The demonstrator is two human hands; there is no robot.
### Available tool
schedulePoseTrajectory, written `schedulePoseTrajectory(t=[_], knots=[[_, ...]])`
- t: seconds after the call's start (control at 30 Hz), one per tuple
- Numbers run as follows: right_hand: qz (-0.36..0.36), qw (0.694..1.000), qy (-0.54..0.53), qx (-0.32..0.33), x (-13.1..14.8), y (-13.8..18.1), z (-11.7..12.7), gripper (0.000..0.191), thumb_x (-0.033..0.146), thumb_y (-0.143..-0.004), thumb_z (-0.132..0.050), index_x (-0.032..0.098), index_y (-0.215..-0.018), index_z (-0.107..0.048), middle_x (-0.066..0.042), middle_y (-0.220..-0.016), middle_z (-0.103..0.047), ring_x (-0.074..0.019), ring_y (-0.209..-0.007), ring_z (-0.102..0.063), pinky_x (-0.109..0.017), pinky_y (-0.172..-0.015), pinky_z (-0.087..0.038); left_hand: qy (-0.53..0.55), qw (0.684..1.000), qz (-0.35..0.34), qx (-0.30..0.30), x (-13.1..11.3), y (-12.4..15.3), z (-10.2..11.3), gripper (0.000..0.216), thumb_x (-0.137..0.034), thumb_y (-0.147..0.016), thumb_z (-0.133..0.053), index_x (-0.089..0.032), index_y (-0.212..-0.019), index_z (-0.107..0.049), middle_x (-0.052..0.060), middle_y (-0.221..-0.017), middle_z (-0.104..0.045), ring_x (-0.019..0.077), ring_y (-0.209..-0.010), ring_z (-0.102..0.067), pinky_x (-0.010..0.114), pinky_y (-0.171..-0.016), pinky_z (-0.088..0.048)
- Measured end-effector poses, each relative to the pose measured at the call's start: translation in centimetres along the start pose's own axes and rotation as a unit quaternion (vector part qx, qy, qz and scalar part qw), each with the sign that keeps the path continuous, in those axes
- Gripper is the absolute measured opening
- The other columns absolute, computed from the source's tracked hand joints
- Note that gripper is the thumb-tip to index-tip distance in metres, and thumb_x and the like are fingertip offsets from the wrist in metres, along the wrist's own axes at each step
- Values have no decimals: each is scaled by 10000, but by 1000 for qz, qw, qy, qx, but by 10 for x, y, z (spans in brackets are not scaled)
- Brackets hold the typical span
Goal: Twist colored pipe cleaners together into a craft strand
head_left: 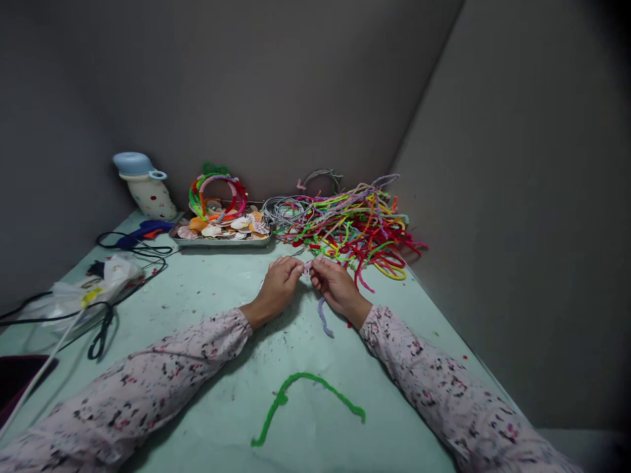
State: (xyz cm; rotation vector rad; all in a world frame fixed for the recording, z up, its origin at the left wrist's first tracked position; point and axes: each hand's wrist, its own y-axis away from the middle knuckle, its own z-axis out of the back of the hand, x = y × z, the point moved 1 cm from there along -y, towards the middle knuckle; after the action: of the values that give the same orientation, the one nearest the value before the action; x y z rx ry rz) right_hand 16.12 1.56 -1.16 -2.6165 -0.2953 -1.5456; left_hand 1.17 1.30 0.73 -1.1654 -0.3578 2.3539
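Observation:
My left hand (279,286) and my right hand (339,288) meet over the middle of the table, fingertips nearly touching. Both are closed in a pinch on a pale lilac pipe cleaner (306,266), of which a short bit shows between the fingers. Below my right palm a lavender length of pipe cleaner (324,319) hangs or lies; whether it is the same piece I cannot tell. Nearer to me, a bent green pipe cleaner (315,376) with a small twisted knot lies on the tabletop (211,394).
Behind my hands lie a heap of coloured pipe cleaners (355,217) and a coil of grey wire (288,211). A metal tray (221,243) holds shells (236,225) and colourful wrapped rings (194,194). At left are a bottle (148,190), a blue-handled tool (145,231), black cables (103,328) and a plastic bag (111,279).

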Motion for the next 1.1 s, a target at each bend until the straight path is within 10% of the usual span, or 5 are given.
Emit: schedulePoseTrajectory(t=[1.1], knots=[[-8, 1000, -5, -3, 2, 0, -1, 295, 421, -688, -746, 177, -727, -586, 40, -640, -546, -54, -508, -459, -184, -468, -372, -84, 995, -23, -58, -1, 3, 0, 53, -240, -821, -574, -203, -850, -598, 25, -841, -619, 199, -871, -552, 353, -840, -395]])
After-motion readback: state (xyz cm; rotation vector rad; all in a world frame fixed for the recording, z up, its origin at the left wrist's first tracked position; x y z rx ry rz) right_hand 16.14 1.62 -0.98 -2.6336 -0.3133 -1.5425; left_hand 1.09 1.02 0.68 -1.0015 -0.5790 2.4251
